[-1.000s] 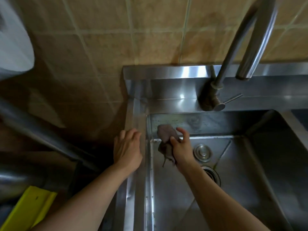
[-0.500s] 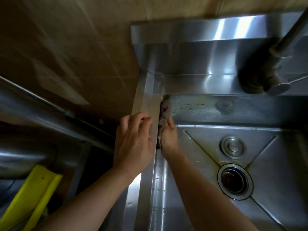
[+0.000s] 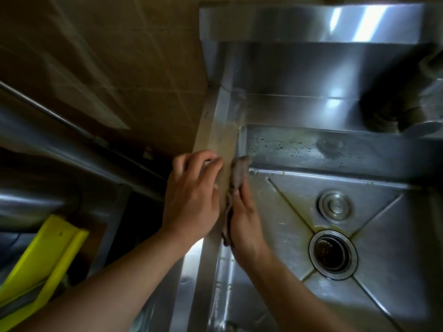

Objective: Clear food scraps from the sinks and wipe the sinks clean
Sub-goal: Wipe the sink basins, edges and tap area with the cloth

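yellow piece (image 3: 45, 257): bottom left of my view, a bright yellow angled piece beside dark steel surfaces. it sits lower left as it did half a second ago, only larger in view because my head has dipped closer.
tiled wall (image 3: 107, 56): brown tiles fill the upper left, blurred. a second ago i saw much more of this wall and the whole faucet arch; now the view is tilted down.
left hand (image 3: 191, 195): resting on the flat steel rim (image 3: 215, 144) on the left edge of the sink, fingers bent over the rim's outer side, thumb side toward the basin. it holds nothing that i can make out. same spot as half a second ago.
cloth (image 3: 237, 178): a grey-brown rag, bunched, pressed against the sink's left inner wall at the back left corner, its tail hanging down along the wall. a second ago it was out on the back wall, away from the corner.
right hand (image 3: 244, 219): inside the sink (image 3: 383, 236), fingers closed round the cloth and pushing it into the wall.
back wall: dotted with dark specks and droplets, right of the cloth.
stopper (image 3: 335, 206): round metal disc on the sink floor, just behind the drain.
drain (image 3: 333, 255): open strainer ring, dark inside, yellowish residue along the floor creases near it.
faucet base (image 3: 393, 113): only the blurred base shows, upper right.
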`<action>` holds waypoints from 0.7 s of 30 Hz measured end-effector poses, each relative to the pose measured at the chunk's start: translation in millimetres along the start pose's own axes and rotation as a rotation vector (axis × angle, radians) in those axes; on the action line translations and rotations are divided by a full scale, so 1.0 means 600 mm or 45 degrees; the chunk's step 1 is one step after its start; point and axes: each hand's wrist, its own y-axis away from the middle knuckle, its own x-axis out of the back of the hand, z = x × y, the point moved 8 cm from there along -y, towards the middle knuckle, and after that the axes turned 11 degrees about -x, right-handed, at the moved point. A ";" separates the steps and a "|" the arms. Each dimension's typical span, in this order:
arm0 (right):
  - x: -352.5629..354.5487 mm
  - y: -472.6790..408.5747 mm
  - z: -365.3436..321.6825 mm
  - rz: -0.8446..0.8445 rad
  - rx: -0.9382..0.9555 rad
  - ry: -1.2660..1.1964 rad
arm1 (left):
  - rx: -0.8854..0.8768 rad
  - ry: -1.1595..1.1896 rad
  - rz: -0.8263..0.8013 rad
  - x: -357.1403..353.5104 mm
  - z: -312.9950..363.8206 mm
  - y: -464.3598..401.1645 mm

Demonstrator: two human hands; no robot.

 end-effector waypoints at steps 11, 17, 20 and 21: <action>0.065 -0.075 0.149 0.302 -0.191 0.013 | 0.023 0.044 -0.019 -0.006 -0.004 -0.005; 0.030 0.011 0.107 0.220 -0.171 0.129 | 0.015 0.006 -0.048 -0.004 -0.003 -0.004; 0.005 0.086 0.074 0.039 -0.177 0.063 | 0.028 0.064 -0.100 0.012 0.011 0.012; 0.000 0.102 0.066 -0.012 -0.196 0.016 | 0.051 0.095 -0.078 0.023 0.015 0.023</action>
